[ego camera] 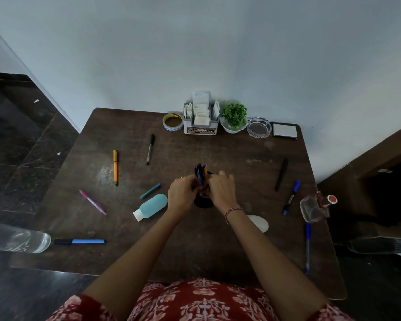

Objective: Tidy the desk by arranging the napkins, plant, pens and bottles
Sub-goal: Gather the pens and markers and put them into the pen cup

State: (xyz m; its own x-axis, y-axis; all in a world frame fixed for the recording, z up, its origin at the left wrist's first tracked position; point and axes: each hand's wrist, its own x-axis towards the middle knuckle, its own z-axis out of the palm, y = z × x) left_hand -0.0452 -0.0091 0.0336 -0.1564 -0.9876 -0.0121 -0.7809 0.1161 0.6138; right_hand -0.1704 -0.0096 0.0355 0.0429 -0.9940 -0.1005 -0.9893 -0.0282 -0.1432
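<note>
A black pen holder (203, 202) stands mid-desk with several pens (202, 173) sticking up from it. My left hand (183, 193) and my right hand (220, 189) close around those pens from both sides. Loose pens lie around: an orange pen (115, 166), a black-capped pen (150, 149), a pink pen (92, 202), a teal pen (150, 191), a blue marker (80, 241), a black pen (281, 174), a blue-capped marker (291, 197) and a blue ballpoint (307, 247). A light-blue bottle (151, 206) lies on its side. The napkin holder (201, 119) and plant (234, 117) stand at the back.
A tape roll (172, 122), glass ashtray (258, 127) and notepad (284, 130) line the back edge by the wall. A clear bottle (16, 238) lies over the left edge, a glass bottle with a red cap (316, 208) at the right edge, a white oval object (259, 222) beside my right forearm.
</note>
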